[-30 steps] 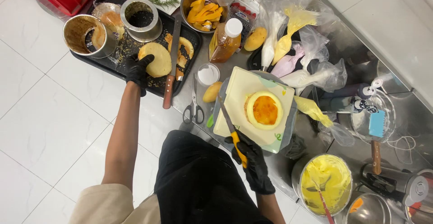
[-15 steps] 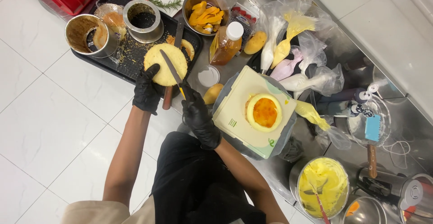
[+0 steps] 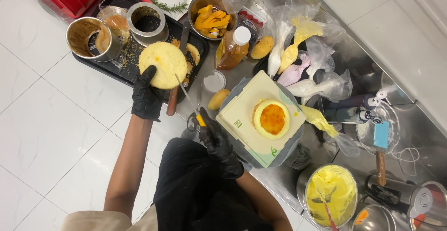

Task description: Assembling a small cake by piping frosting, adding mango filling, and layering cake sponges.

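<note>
Your gloved left hand (image 3: pixel 146 98) grips a round yellow sponge cake layer (image 3: pixel 163 65) by its lower edge, holding it up over the black tray (image 3: pixel 100 63). Your right hand (image 3: pixel 219 145), fingers closed on a yellow-handled knife (image 3: pixel 188 96), points the blade at the cake. The soft layer could tear or slip, and the blade sits near your left fingers.

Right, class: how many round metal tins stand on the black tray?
2. One round tin stands at the tray's left end; the other tin stands beside it, nearer the tray's middle. The left hand may hide more.
</note>
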